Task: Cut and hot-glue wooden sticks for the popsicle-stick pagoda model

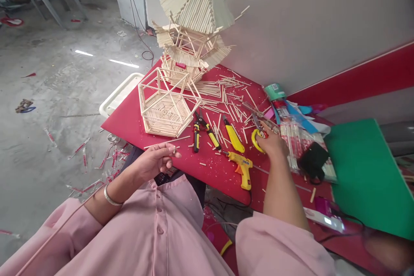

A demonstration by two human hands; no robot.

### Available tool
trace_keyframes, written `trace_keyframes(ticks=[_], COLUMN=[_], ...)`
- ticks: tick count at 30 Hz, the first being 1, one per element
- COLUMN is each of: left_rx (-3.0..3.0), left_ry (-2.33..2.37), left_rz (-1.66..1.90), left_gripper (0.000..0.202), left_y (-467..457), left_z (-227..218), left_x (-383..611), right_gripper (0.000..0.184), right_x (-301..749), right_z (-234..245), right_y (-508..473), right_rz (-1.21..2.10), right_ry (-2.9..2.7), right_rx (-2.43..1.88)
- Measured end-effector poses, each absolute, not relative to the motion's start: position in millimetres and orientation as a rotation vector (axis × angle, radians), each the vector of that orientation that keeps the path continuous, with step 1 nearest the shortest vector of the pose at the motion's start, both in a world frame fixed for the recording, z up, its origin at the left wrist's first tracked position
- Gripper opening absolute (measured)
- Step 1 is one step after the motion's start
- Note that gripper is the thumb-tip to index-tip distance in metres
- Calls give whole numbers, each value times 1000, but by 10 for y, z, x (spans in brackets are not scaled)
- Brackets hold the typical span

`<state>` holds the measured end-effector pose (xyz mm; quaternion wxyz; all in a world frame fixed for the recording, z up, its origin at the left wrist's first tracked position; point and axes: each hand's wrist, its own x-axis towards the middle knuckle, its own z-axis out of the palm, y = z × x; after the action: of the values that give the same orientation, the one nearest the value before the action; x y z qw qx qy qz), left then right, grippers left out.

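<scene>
My left hand is closed in a pinch on a thin wooden stick, held above the near edge of the red table. My right hand grips yellow-handled scissors whose blades point toward the loose sticks. A hexagonal stick basket stands on the table ahead of my left hand. Behind it rises a tiered stick tower. Between my hands lie pliers, a yellow utility knife and a yellow glue gun.
A green board lies at the right, with stick packets and a black object next to it. A green-capped can rests by the wall. A white tray juts out at the table's left. Wrappers litter the floor.
</scene>
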<state>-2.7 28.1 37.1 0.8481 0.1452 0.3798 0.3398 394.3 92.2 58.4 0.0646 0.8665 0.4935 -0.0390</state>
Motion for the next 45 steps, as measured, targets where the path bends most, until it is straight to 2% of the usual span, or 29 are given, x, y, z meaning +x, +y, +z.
trace_keyframes(ticks=[4, 8, 14, 19, 23, 25, 28, 32, 37, 39, 41, 43, 45], left_rx=[231, 200, 238, 259, 273, 276, 265, 238, 193, 178, 163, 146, 120], left_ry=[838, 876, 882, 874, 863, 872, 896, 929, 962, 962, 962, 966, 973], left_rz=[755, 781, 790, 794, 805, 810, 800, 813, 860, 853, 844, 838, 828], left_gripper=[19, 18, 21, 26, 31, 31, 28, 20, 10, 8, 7, 6, 8], left_y=[284, 310, 403, 427, 422, 425, 438, 454, 462, 473, 492, 518, 544], left_z=[357, 361, 388, 387, 385, 378, 354, 321, 337, 352, 362, 365, 364], left_x=[-32, -4, 80, 101, 67, 59, 79, 136, 146, 122, 92, 67, 53], right_gripper=[60, 51, 46, 37, 30, 29, 46, 50, 31, 26, 30, 36, 36], right_x=[3985, 3691, 2777, 2146, 2201, 2424, 2849, 3266, 3418, 3368, 3228, 3003, 2731], right_z=[512, 640, 566, 392, 403, 405, 343, 191, 81, 70, 89, 151, 250], right_y=[962, 766, 341, 167, -32, -201, -431, -487, -403, -433, -488, -539, -566], right_rz=[-167, 37, -400, -326, -332, -194, 25, -253, -474, -488, -530, -754, -998], right_ry=[1525, 1778, 2446, 2623, 2550, 2293, 1602, 1307, 1167, 1143, 1148, 1247, 1514], right_rx=[2696, 2742, 2649, 2512, 2597, 2785, 2957, 2963, 3121, 3301, 3609, 3898, 3950])
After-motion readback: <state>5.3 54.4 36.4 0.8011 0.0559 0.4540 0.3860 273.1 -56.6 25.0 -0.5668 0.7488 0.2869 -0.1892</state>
